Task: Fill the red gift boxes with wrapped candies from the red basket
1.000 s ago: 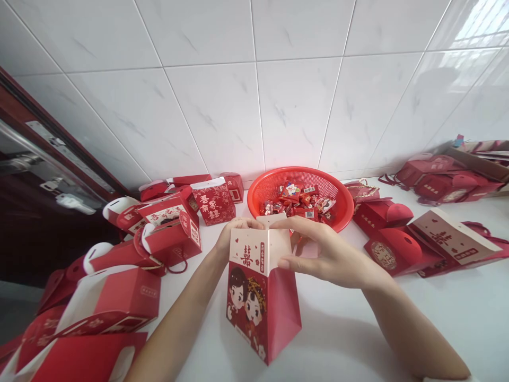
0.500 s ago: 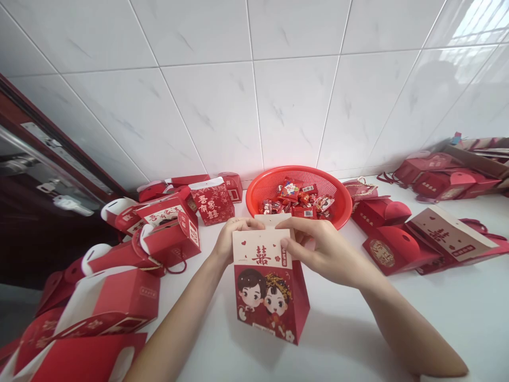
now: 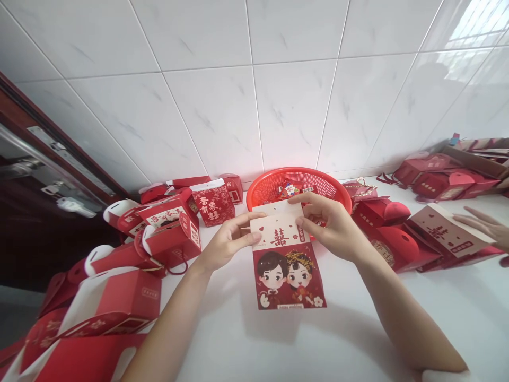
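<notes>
A red and cream gift box [image 3: 289, 276] with two cartoon faces on its front is held up over the white table between my two hands. My left hand [image 3: 228, 241] pinches the left edge of its cream top, thumb in front and fingers behind. At the top's right edge, my right hand [image 3: 332, 223] grips with thumb and fingers. Two cream flaps stand apart at the top. Just behind is a red mesh basket [image 3: 258, 183] of wrapped sweets, partly hidden by the box and my right hand.
Several red boxes [image 3: 131, 297] line the left side. More stand at the right, among them a similar cream-topped box [image 3: 447, 231]. Another person's hand [image 3: 487, 223] reaches in beside it. A door with keys [image 3: 71, 206] is at far left, and a tiled wall stands behind.
The box has moved right and up, and its front now faces me more squarely. My left hand's thumb has come round to the front. Another person's hand has appeared at the right edge.
</notes>
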`<state>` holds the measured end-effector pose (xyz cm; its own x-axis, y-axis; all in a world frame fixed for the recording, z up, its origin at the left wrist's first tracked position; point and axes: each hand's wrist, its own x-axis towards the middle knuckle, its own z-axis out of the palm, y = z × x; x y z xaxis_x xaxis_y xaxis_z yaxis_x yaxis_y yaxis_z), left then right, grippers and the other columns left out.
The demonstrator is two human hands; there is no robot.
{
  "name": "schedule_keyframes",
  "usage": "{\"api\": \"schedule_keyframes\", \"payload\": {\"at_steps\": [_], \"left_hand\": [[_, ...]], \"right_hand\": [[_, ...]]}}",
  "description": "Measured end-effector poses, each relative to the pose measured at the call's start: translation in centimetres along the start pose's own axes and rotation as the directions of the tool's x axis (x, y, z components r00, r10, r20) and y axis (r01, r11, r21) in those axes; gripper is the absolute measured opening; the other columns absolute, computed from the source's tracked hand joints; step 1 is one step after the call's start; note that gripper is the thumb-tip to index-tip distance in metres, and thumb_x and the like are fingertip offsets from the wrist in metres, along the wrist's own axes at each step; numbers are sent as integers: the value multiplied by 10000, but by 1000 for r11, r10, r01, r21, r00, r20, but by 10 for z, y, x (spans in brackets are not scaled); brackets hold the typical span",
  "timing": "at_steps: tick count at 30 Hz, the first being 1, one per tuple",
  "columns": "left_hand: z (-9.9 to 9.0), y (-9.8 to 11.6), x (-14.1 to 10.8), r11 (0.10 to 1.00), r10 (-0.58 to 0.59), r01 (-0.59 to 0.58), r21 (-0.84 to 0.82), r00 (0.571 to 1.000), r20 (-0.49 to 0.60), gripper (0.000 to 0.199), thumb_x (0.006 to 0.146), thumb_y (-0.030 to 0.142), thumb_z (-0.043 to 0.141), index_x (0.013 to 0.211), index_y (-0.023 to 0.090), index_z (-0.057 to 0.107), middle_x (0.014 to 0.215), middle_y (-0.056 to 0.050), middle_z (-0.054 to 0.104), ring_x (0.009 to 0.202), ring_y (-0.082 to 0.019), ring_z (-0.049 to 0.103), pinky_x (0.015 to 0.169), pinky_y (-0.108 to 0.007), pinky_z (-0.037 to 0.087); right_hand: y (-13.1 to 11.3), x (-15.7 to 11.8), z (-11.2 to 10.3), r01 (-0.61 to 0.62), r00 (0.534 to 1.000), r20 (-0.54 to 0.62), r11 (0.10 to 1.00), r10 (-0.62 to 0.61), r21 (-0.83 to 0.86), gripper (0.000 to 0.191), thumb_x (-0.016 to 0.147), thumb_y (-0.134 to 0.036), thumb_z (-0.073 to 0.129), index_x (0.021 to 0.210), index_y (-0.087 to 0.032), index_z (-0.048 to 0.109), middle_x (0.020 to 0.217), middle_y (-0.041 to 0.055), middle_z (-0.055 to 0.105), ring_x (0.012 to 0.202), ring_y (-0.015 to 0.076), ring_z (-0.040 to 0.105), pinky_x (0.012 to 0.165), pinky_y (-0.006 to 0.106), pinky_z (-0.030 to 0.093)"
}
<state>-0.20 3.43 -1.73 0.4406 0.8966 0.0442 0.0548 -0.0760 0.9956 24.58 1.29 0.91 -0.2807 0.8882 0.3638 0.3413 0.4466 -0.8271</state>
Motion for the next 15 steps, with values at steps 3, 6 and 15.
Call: {"api": "schedule_keyframes", "payload": {"at_steps": [3,6,15], "left_hand": [[2,-3,-1,996,83,-80,36,995,-63,436,782,328,802,1183,184,708,821,-30,714,693,-151,636,656,-259,550],[3,-4,0,990,143,-140,32,980,-139,420,765,321,825,1146,183,714,896,-48,733,718,-159,664,662,-263,569],[2,-7,2,958,261,-287,-26,903,-342,475,757,304,842,1179,200,652,969,-55,758,900,-223,727,769,-314,610]], "right_hand": [[0,0,1,21,999,-45,998,-19,59,324,877,-176,582,1201,-188,575,614,-58,559,615,140,556,656,310,480],[1,-1,2,-24,996,-84,987,38,161,498,866,-248,657,1328,-185,481,681,-38,644,644,163,620,680,336,526],[-1,1,7,-154,970,233,924,74,349,331,858,-340,732,1135,-167,676,1112,92,752,980,263,744,807,382,626]]}}
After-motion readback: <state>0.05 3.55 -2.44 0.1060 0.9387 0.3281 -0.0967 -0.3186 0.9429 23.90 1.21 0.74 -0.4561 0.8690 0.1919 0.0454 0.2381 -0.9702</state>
